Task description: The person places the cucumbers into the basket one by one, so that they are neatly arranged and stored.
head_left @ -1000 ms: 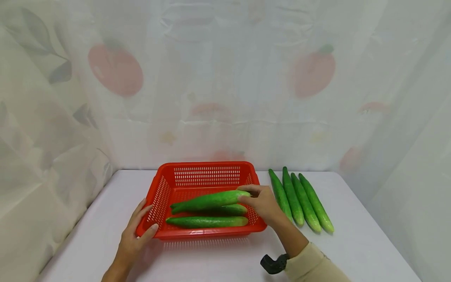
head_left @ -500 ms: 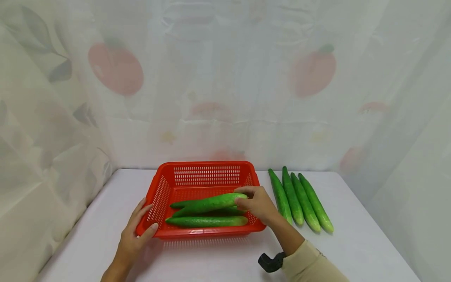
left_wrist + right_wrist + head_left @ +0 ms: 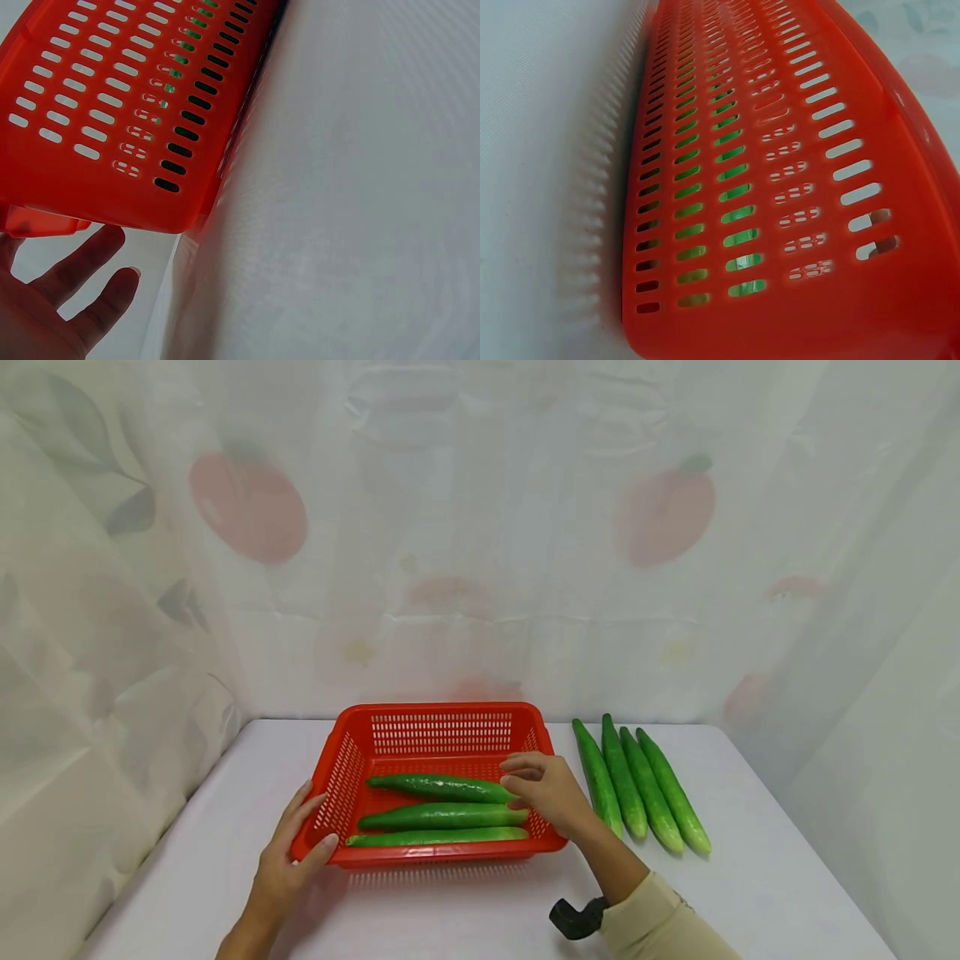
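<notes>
In the head view, a red plastic basket (image 3: pixel 442 853) with slotted walls stands on the table. Inside lie three cucumbers side by side: a back cucumber (image 3: pixel 442 787), a middle cucumber (image 3: pixel 442 816) and a front cucumber (image 3: pixel 438 837). My left hand (image 3: pixel 281 872) rests at the basket's front left corner, thumb and fingers spread over the rim. Over the right wall hovers my right hand (image 3: pixel 549 789), its fingers loosely bent beside the cucumbers' pale ends and holding nothing. The left wrist view shows two fingers by the basket rim (image 3: pixel 97 214); in the right wrist view, green shows through the slots.
To the right of the basket, several more cucumbers (image 3: pixel 636 777) lie in a slanting row on the white table (image 3: pixel 765 860). A black device (image 3: pixel 577 918) sits on the right wrist. Printed white curtains (image 3: pixel 480 527) stand behind and at both sides.
The cucumber that my right hand held has come down flat among the others in the basket, and the fingers have let go. My left hand has stayed at the corner.
</notes>
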A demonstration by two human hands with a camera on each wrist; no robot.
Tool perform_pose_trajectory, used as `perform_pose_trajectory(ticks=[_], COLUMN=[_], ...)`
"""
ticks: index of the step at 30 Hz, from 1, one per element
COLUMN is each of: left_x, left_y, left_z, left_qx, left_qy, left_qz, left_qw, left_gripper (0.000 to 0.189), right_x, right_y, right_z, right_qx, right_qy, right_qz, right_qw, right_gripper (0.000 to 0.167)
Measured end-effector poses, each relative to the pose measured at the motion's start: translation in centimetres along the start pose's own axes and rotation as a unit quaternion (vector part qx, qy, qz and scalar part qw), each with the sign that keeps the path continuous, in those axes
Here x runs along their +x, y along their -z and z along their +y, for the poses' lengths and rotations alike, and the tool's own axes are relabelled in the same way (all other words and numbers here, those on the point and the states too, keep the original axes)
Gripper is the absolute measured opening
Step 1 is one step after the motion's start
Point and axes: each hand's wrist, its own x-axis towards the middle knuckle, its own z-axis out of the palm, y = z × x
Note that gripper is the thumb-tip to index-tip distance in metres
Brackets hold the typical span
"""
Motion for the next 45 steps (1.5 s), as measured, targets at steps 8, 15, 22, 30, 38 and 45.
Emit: perform_pose_trajectory(ticks=[8,15,22,30,38,45], left_x=[0.0,-0.1,-0.1,0.0,-0.1,0.0], left_y=[-0.1,0.0,0.1,0.0,-0.1,0.0], left_z=[0.5,0.4,0.2,0.1,0.2,0.0], left_qx=[-0.006,0.001,0.004,0.005,0.004,0.005], left_qy=[0.011,0.002,-0.001,-0.003,-0.004,-0.007], left_qz=[-0.004,-0.001,0.001,0.0,0.001,-0.003], left_qw=[0.9999,1.0,1.0,1.0,1.0,1.0], left_gripper=[0.055,0.055,0.056,0.056,0.057,0.056], right_x=[-0.3,-0.9,-1.8,-3.3,-5.1,-7.1], right_y=[0.3,0.7,1.7,3.6,5.7,7.4], right_z=[0.0,-0.5,-2.4,-4.5,-5.9,-6.6], right_qx=[0.013,0.024,0.04,0.044,0.008,-0.006], right_qy=[-0.004,0.005,0.045,0.082,0.123,0.127], right_qz=[-0.001,-0.001,0.005,0.034,0.082,0.11], right_qw=[0.9999,0.9997,0.9982,0.9951,0.9889,0.9858], right_gripper=[0.032,0.032,0.031,0.032,0.033,0.032])
